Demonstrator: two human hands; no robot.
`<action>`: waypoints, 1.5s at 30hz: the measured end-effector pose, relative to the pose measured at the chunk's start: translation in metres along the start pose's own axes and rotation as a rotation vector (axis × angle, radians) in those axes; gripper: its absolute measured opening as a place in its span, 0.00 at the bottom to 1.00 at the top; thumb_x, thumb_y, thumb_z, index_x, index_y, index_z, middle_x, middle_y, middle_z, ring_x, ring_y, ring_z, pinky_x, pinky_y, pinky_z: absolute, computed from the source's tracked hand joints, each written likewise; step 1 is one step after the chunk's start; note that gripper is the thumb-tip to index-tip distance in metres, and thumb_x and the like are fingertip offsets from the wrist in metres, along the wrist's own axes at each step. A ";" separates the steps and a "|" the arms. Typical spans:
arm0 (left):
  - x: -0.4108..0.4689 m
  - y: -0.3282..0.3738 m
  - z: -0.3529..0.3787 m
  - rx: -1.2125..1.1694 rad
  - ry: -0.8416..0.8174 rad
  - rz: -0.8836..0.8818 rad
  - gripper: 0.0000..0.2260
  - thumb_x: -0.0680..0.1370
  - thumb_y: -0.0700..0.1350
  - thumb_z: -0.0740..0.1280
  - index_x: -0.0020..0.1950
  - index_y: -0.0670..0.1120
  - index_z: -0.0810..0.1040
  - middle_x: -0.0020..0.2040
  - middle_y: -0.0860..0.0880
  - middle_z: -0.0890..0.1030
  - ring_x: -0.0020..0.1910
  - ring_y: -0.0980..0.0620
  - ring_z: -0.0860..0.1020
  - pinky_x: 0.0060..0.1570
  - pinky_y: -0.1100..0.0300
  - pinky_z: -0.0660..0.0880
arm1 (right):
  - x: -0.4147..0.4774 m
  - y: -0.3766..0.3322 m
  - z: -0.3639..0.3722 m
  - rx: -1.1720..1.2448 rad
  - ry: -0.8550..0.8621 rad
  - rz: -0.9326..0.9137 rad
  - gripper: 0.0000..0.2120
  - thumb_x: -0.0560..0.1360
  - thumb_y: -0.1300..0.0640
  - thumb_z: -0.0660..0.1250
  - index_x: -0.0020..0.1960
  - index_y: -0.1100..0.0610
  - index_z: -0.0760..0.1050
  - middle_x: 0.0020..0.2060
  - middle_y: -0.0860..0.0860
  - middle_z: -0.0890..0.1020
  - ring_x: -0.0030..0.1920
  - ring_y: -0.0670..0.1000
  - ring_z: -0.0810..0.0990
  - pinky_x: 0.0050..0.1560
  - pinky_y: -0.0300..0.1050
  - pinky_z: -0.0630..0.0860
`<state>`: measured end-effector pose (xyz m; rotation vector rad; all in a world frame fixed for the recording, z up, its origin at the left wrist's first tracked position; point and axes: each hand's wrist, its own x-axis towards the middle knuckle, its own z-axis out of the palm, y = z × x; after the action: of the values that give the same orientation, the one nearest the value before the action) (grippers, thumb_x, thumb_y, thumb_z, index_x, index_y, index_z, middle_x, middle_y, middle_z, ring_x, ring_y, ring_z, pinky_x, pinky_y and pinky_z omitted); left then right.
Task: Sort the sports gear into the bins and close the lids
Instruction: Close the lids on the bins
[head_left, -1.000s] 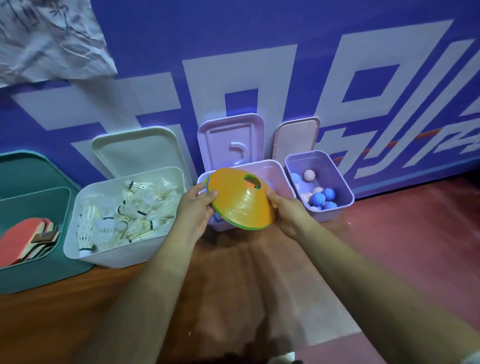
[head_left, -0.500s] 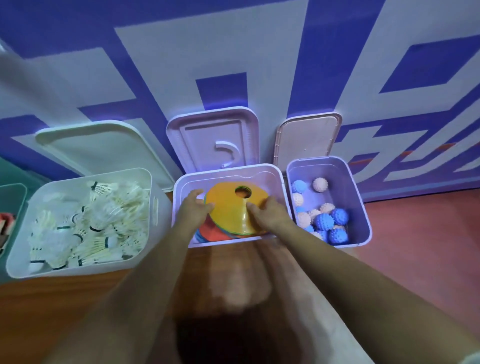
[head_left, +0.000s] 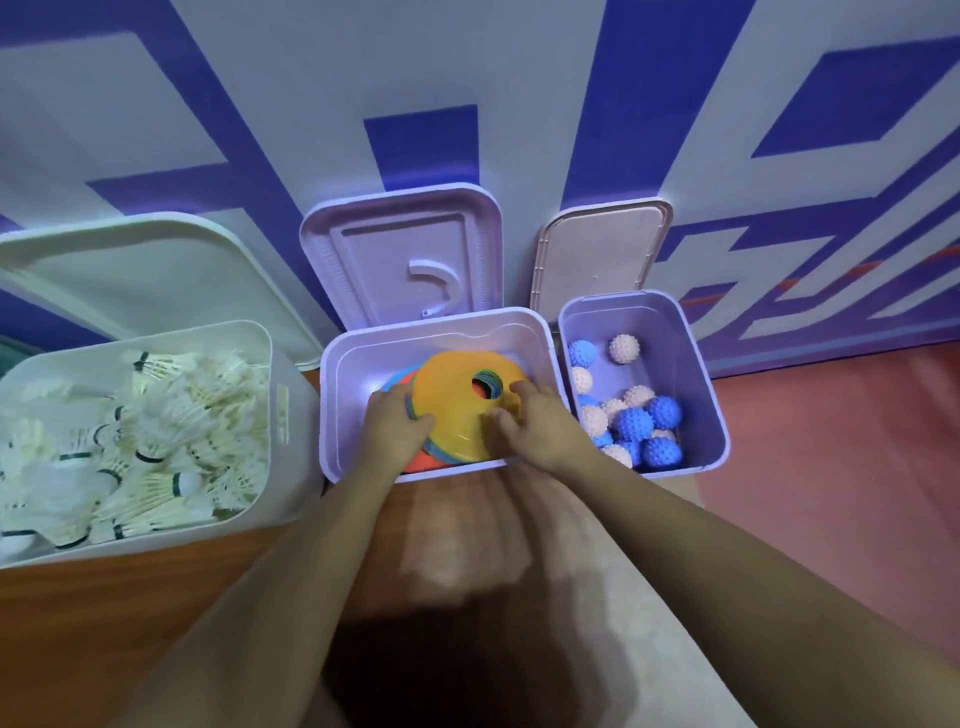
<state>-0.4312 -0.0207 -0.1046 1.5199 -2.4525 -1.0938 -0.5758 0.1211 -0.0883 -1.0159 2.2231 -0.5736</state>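
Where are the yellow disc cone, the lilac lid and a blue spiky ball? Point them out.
yellow disc cone (head_left: 460, 432): head view, sloped side below the hole.
lilac lid (head_left: 400, 252): head view, recessed centre panel.
blue spiky ball (head_left: 632, 423): head view, its middle.

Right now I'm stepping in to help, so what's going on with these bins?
A person's left hand and right hand hold a stack of flat plastic marker cones, yellow on top, inside the middle lilac plastic bin. The white bin holds feather shuttlecocks, the small lilac bin blue and pink spiky balls. All three lids stand open.
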 end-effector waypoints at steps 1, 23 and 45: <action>-0.002 0.004 -0.004 -0.027 0.017 -0.007 0.18 0.72 0.40 0.71 0.61 0.41 0.77 0.56 0.37 0.77 0.55 0.41 0.76 0.50 0.57 0.69 | -0.007 0.000 -0.012 0.037 0.042 -0.007 0.20 0.79 0.50 0.63 0.65 0.63 0.71 0.60 0.61 0.76 0.61 0.60 0.74 0.59 0.47 0.69; 0.066 0.228 0.024 -0.140 0.042 0.015 0.25 0.77 0.49 0.64 0.70 0.40 0.64 0.70 0.40 0.70 0.67 0.41 0.70 0.58 0.55 0.67 | 0.094 0.061 -0.210 0.344 0.305 0.143 0.23 0.75 0.44 0.66 0.61 0.59 0.67 0.58 0.59 0.76 0.56 0.58 0.76 0.52 0.46 0.70; 0.010 0.244 0.038 -0.726 0.069 0.156 0.14 0.80 0.57 0.62 0.59 0.51 0.79 0.56 0.59 0.80 0.55 0.66 0.76 0.52 0.73 0.69 | 0.041 0.072 -0.217 0.771 0.385 0.092 0.26 0.76 0.34 0.59 0.55 0.57 0.74 0.48 0.52 0.81 0.48 0.51 0.79 0.52 0.46 0.75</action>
<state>-0.6368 0.0561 0.0082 1.0862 -1.7682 -1.6104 -0.7831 0.1607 0.0087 -0.4158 2.0340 -1.5285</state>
